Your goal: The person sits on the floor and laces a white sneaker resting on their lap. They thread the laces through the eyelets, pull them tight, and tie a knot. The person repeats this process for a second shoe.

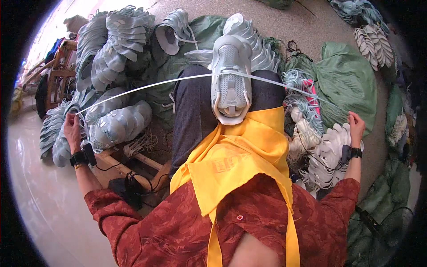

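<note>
Upright on my knees rests a pale grey-white shoe upper [232, 82], its mesh tongue facing up. A long white shoelace [160, 82] passes across it at the eyelets and is drawn out to both sides. Far out on the left, my left hand [72, 129] pinches one end of the lace, beside a stack of grey uppers. On the opposite side, my right hand [356, 126] is closed with its fingertips at the lace's other end, above white uppers. The lace is stretched nearly taut on the left and runs thinner toward the right.
Stacked grey uppers [118, 40] lie at the far left, with more grey uppers [120, 124] nearer. Green sacks [347, 75] spread on the right. A bundle of pale blue laces [300, 95] hangs beside my right knee. White uppers [327, 153] and a wooden frame [113, 171] stand close by.
</note>
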Action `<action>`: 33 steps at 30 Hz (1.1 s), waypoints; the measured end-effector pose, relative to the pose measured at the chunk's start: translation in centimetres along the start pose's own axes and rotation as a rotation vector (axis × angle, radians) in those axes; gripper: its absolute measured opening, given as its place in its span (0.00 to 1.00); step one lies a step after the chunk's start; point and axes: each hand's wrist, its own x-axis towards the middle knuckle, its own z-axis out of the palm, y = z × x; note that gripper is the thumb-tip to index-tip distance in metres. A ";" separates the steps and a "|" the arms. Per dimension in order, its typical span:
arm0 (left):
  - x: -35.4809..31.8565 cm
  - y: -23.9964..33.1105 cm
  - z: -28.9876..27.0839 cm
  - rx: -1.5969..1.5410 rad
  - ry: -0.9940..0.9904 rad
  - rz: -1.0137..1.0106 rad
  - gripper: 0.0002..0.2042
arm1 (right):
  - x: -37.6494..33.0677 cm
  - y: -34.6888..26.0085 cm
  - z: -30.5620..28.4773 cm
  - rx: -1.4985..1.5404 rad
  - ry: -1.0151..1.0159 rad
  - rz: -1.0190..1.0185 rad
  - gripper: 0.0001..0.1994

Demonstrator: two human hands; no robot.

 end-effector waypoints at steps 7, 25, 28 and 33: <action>0.3 -1.9 -1.1 0.088 -0.047 0.015 0.05 | 0.0 0.8 0.4 -0.184 -0.045 -0.024 0.09; 5.3 14.0 1.0 -0.186 0.381 0.137 0.05 | 4.3 -3.0 -0.7 0.767 0.122 0.263 0.09; 3.3 7.7 4.0 -0.307 0.131 0.096 0.05 | 3.1 -6.7 3.2 1.086 0.057 0.254 0.11; -9.6 23.2 13.5 -0.546 -0.880 -0.062 0.05 | -4.6 -21.8 10.0 0.960 -0.524 0.369 0.14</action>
